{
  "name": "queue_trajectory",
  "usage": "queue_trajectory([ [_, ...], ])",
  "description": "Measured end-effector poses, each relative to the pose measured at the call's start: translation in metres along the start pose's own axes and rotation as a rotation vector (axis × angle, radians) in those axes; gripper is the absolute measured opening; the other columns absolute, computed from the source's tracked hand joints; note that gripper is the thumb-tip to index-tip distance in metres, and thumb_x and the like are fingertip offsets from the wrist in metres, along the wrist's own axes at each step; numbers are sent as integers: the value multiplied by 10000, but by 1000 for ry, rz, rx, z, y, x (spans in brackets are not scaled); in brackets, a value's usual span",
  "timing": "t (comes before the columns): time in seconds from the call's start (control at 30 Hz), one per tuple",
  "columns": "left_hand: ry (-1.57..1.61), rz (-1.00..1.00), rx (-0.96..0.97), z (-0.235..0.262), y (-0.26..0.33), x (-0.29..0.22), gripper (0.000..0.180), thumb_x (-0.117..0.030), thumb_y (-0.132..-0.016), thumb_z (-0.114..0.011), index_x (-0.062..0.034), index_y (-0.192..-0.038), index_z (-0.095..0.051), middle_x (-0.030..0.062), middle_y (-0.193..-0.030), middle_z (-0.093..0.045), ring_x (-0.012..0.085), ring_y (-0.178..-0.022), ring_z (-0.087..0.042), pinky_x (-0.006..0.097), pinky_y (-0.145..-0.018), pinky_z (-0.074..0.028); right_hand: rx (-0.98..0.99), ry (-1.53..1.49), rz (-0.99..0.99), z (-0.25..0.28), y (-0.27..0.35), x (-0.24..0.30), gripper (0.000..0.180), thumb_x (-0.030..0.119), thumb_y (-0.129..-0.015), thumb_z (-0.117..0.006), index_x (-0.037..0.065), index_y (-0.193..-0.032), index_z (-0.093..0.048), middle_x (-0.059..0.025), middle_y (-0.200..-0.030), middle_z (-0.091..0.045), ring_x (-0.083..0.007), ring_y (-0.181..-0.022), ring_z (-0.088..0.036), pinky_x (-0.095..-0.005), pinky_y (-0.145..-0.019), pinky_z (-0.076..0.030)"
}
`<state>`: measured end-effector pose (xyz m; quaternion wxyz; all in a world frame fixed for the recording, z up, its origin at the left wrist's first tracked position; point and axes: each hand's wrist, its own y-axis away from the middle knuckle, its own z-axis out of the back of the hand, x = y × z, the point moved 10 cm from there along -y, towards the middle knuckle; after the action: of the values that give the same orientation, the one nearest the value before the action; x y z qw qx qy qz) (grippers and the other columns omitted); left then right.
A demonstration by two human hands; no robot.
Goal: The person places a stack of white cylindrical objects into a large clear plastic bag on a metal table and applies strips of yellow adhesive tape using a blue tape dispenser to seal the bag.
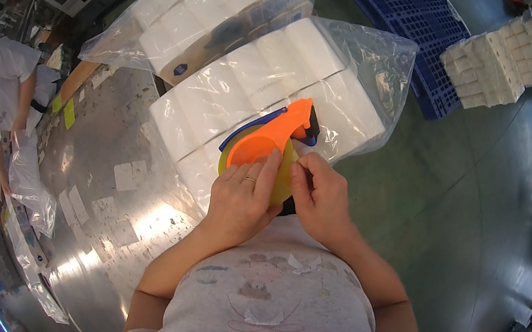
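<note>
My left hand (241,193), with a ring on one finger, is closed on an orange and blue tape dispenser (279,128). A yellowish roll of tape (285,180) sits in it. The fingers of my right hand (323,197) are pinched together at the right edge of the roll; any tape end between them is too small to make out. Just beyond and below the dispenser lies a clear plastic bag packed with white paper rolls (209,104). Its loose clear end (378,62) spreads out at the far right of the pack.
Behind it lies another wrapped pack of rolls (237,3). A worn metal table (103,174) stretches to the left, where a co-worker (3,94) handles a plastic bag (32,176). Blue pallets (414,36) and stacked white packs (486,69) stand at the far right.
</note>
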<state>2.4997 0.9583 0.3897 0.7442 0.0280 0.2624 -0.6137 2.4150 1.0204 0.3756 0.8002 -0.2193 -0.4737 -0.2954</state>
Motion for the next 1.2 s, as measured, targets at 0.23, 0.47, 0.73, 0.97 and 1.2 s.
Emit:
queue_trajectory([
  [0.23, -25, 19, -55, -9, 3, 1, 842, -122, -479, -771, 50, -1251, -481, 129, -902, -599, 245, -747, -582, 330, -630, -444, -53, -118, -122, 0, 13, -24, 101, 71, -889, -552, 1, -824, -518, -72, -610, -486, -98, -532, -433, -260, -489, -375],
  [0.47, -53, -34, -93, -9, 1, -4, 850, -74, -432, -765, 42, -1231, -496, 113, -815, -586, 266, -646, -544, 338, -611, -450, -45, -30, -48, 4, 20, -44, 119, 72, -912, -526, 8, -812, -517, -19, -627, -490, -71, -552, -420, -225, -506, -364],
  [0.73, -55, -103, -60, -13, 1, -5, 861, -60, -429, -765, 63, -1234, -485, 121, -834, -572, 264, -659, -529, 338, -612, -436, 213, -748, -346, -22, 22, -75, 217, 181, -968, -435, 34, -830, -515, -9, -672, -515, -78, -613, -503, -222, -582, -428],
  [0.97, -72, -138, -57, -19, 6, -7, 830, -51, -458, -745, 75, -1235, -483, 114, -826, -570, 254, -644, -516, 336, -595, -421, 208, -902, -469, -28, 25, -84, 250, 206, -962, -392, 45, -842, -540, -17, -687, -531, -90, -611, -510, -225, -595, -448],
  [1.2, -130, -213, -88, -24, 12, -12, 793, -59, -487, -720, 75, -1234, -491, 89, -748, -527, 245, -619, -501, 333, -576, -403, 189, -303, -260, -12, 16, -57, 277, 249, -950, -489, 5, -827, -536, -23, -650, -536, -88, -584, -489, -232, -554, -412],
])
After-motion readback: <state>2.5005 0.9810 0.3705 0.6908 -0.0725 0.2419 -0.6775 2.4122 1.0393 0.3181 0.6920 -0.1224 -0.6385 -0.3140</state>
